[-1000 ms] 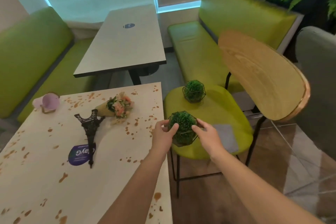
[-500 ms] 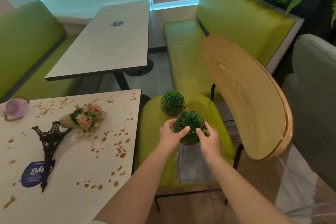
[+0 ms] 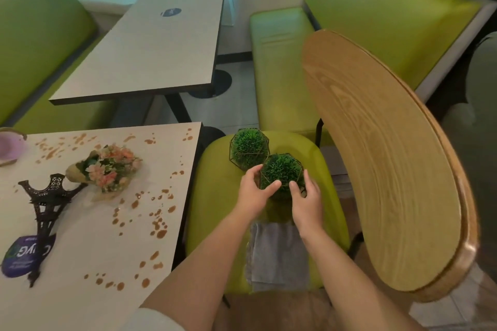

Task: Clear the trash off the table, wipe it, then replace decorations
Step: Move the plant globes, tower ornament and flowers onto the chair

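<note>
A: Starting big: what is sitting where?

B: The pale rectangular worktop (image 3: pixel 88 223) is lying at the left, spattered all over with brown drips. Beside it the lime-green cushioned chair seat (image 3: pixel 215 209) with the curved wooden backrest (image 3: pixel 382 158) is carrying a folded grey cloth (image 3: pixel 278 255) near its front edge and two ornaments toward the back.

A: And the hands?

B: Both are closing on the nearer green faux-grass ball in a thin gold wire frame (image 3: pixel 281 172), which is resting on the seat, touching or just beside its twin, the farther grass ball (image 3: pixel 248 148). The left hand (image 3: pixel 254 196) is cupping its left side, thumb pressing the front; the right hand (image 3: pixel 308 201) is curling round the right side. So each grip is gripping the ball.

A: How is it likely handling?

B: Light, I am judging, with springy bristles and slim wire that could be bending; taking it by the frame's edges from two sides looks safest.

A: Smaller things?

B: A paper-wrapped pink flower bouquet (image 3: pixel 110 169), a black metal tower model (image 3: pixel 45 209) lying flat, and a pink shell-like dish (image 3: pixel 9 148) are waiting on the worktop
</note>
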